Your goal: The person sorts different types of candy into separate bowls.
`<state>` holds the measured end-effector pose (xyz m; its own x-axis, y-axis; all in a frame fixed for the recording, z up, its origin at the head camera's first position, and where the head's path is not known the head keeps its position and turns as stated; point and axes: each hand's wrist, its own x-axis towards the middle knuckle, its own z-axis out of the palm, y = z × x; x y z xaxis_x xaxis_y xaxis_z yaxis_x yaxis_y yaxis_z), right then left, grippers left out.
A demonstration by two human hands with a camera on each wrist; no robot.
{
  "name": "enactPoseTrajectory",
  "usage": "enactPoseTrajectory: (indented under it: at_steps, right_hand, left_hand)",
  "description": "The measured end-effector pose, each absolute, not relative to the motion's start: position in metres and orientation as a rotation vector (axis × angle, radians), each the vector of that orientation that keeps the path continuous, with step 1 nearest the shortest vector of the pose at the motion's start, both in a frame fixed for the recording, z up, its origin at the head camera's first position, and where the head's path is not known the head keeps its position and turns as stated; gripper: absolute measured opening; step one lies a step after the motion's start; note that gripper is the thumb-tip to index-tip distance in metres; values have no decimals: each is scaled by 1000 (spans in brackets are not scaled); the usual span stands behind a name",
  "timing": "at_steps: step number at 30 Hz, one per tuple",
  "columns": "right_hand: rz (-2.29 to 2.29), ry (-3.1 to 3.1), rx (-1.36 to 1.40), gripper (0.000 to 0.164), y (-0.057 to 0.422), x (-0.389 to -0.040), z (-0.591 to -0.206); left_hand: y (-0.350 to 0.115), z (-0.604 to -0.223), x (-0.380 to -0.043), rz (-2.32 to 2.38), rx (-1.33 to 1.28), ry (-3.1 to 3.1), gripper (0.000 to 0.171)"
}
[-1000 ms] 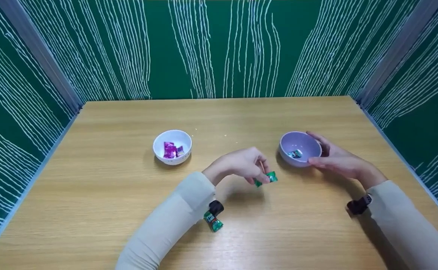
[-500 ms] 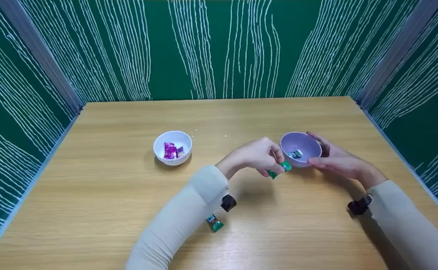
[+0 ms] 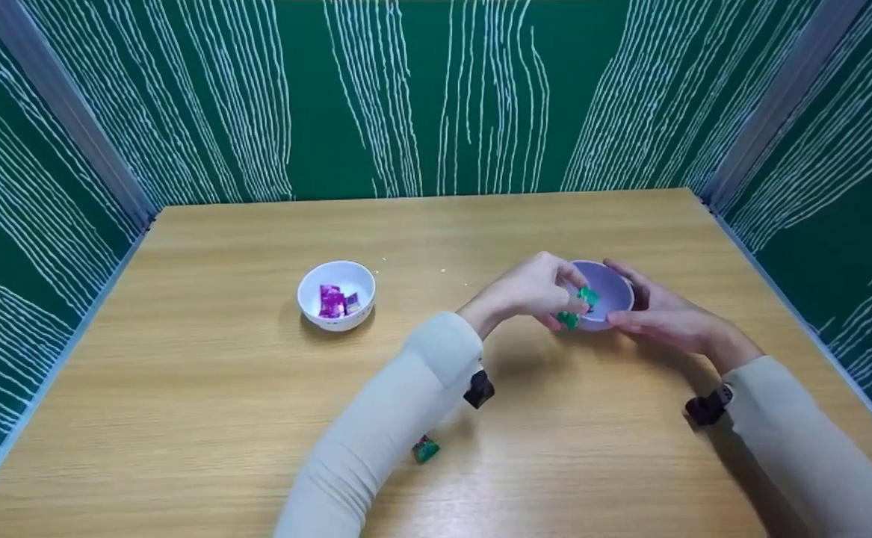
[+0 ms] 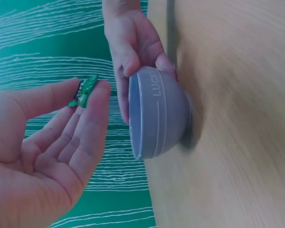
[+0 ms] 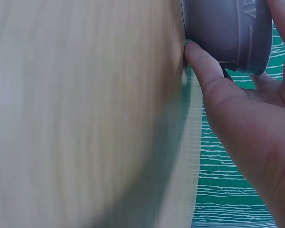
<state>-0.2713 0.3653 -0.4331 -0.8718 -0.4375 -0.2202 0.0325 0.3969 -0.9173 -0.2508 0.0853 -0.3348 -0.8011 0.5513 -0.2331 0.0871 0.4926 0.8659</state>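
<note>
My left hand point(image 3: 536, 288) pinches a green-wrapped candy point(image 4: 85, 91) between thumb and fingertips. In the head view that hand is at the near left rim of a purple bowl point(image 3: 609, 282), partly covering it. The left wrist view shows the candy apart from the bowl, level with its mouth. My right hand point(image 3: 663, 317) holds the bowl's right side, thumb at the near side and fingers at the far side. The bowl stands upright on the table. What lies inside it is mostly hidden now by the left hand and candy.
A white bowl point(image 3: 361, 278) with pink and purple wrapped candies point(image 3: 332, 302) stands to the left on the wooden table point(image 3: 181, 359). Another green candy point(image 3: 426, 449) lies near the left forearm, partly hidden by the sleeve. Green walls with white lines enclose the table's back and sides.
My left hand has moved right and away from me with the green candy, from the table's middle to the purple bowl's rim. The right hand has stayed on the bowl.
</note>
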Motion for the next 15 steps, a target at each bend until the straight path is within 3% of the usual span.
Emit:
enactPoseTrajectory:
  at_steps: [4, 15]
  right_hand:
    - [-1505, 2195, -334, 92, 363, -273, -433]
    - [-1500, 2203, -325, 94, 364, -269, -433]
  left_hand:
    - [96, -336, -259, 1293, 437, 2297, 29]
    - [122, -344, -278, 1406, 190, 2294, 14]
